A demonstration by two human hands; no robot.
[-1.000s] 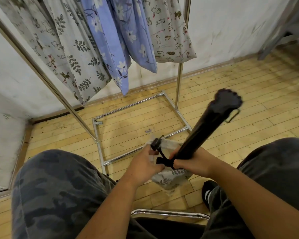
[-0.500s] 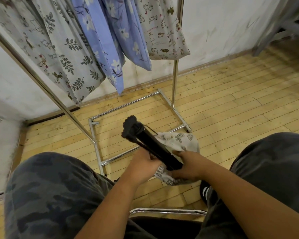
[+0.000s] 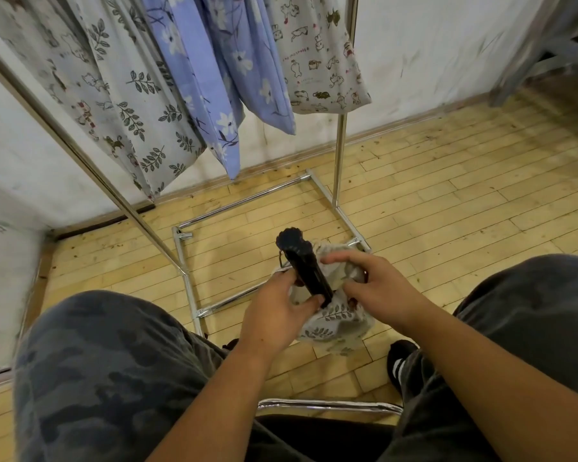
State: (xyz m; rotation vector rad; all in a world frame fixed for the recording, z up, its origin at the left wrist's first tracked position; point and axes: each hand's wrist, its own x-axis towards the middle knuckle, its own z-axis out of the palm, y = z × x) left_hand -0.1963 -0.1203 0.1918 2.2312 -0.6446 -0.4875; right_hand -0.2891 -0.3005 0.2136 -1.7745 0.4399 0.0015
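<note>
A black folded tripod-like rod (image 3: 302,266) stands tilted between my knees, its knobbed end pointing up and away. Its lower end sits in a grey leaf-print drawstring bag (image 3: 334,323). My left hand (image 3: 274,315) grips the rod's lower part with thumb and fingers. My right hand (image 3: 371,288) holds the bag's gathered cloth beside the rod, index finger stretched over the bag's mouth.
A chrome clothes rack (image 3: 339,155) with a floor frame (image 3: 189,288) stands ahead on the wooden floor, hung with printed cloth bags (image 3: 167,78). White walls close the corner at left. My camouflage-trousered knees flank the hands, above a chrome chair edge (image 3: 331,405).
The rod swung from leaning right, past a left lean, to nearly upright. My right hand left the rod and now holds the bag's cloth. The bag's mouth has come up round the rod.
</note>
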